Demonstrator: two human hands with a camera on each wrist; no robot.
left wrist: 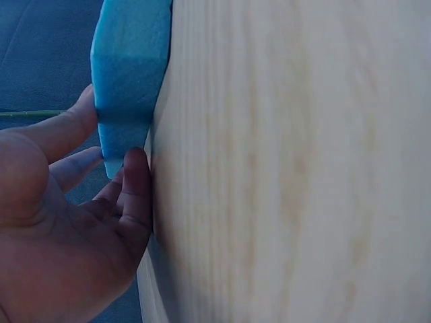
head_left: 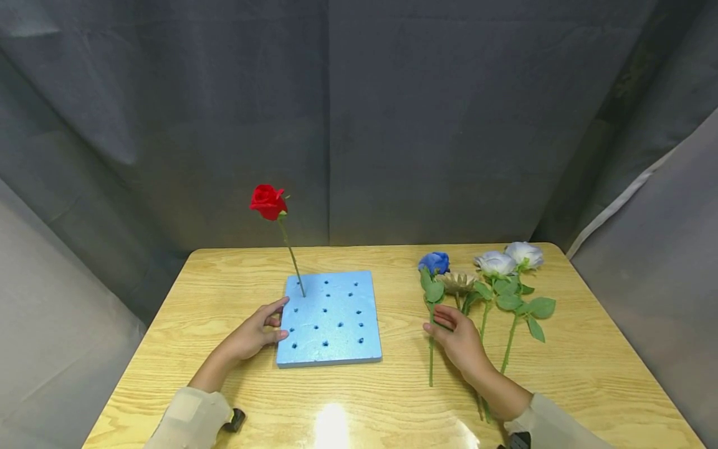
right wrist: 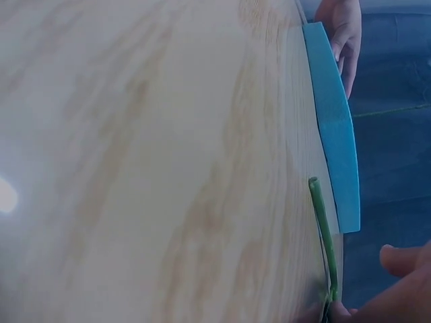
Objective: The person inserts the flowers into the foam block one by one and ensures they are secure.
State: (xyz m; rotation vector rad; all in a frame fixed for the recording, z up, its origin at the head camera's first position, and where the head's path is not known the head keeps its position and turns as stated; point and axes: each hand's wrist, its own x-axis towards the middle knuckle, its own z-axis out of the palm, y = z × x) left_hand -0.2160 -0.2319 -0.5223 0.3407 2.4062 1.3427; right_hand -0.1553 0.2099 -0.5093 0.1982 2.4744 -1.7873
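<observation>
My left hand (head_left: 255, 333) holds the left edge of a light blue foam board (head_left: 344, 340) dotted with small holes. In the left wrist view, its thumb lies on the board's upper face and its other fingers are at the side. A red artificial rose (head_left: 268, 201) stands in the board near the back left, its stem tilted leftward. At the right, my right hand (head_left: 462, 343) is over the stem of a blue artificial rose (head_left: 434, 262) lying on the table. The thumb is spread from the fingers, and in the right wrist view a fingertip is right at the green stem (right wrist: 323, 229).
Beside the blue rose lie a beige-gold flower (head_left: 459, 284) and two pale white-blue roses (head_left: 496, 263) with leafy stems, partly beneath my right forearm. The wooden table (head_left: 224, 287) ends at the back near a grey curtain (head_left: 392, 125).
</observation>
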